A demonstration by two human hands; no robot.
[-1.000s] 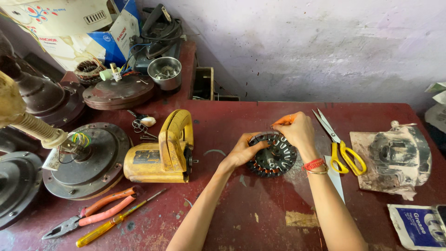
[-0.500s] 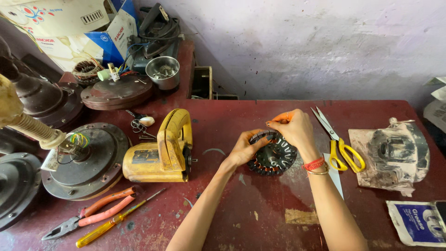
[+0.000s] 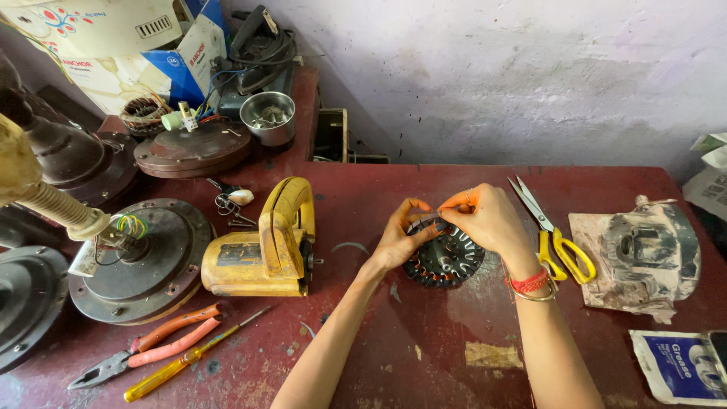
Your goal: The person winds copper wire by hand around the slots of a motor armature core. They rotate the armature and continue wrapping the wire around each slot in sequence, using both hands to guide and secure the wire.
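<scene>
Head view: both my hands on the stator (image 3: 443, 261), a round dark ring of laminated steel with slots and copper-coloured windings showing at the lower edge. It lies flat on the red table (image 3: 424, 356), just right of the yellow power tool (image 3: 265, 242), which I use as landmark.

My left hand (image 3: 397, 238) cups the stator's left rim, thumb and forefinger narrowed to a pinch at the top edge. My right hand (image 3: 488, 220) comes over from the far side of the stator, fingertips pinched close against the left ones. Something thin and pale sits between the pinches, probably insulation strip or wire; too small to tell which. So both hands are closed in a fine pinch, not wide.

Doing it well, my judgement: keep the left palm pressing the ring so it does not turn, keep the pinch low and close to the slot, feed the thin piece straight in, no sideways pull that could nick the winding.

Stator look: black, oily-looking outer teeth evenly spaced, open centre, hub partly hidden by my right hand.

Around: yellow-handled scissors (image 3: 556, 238) further right of the tool, beyond the stator; pliers (image 3: 148, 352) and a yellow screwdriver (image 3: 189, 363) below-left of the tool; a fan motor housing (image 3: 140, 261) just left of it; steel bowl (image 3: 267, 115) above it.
</scene>
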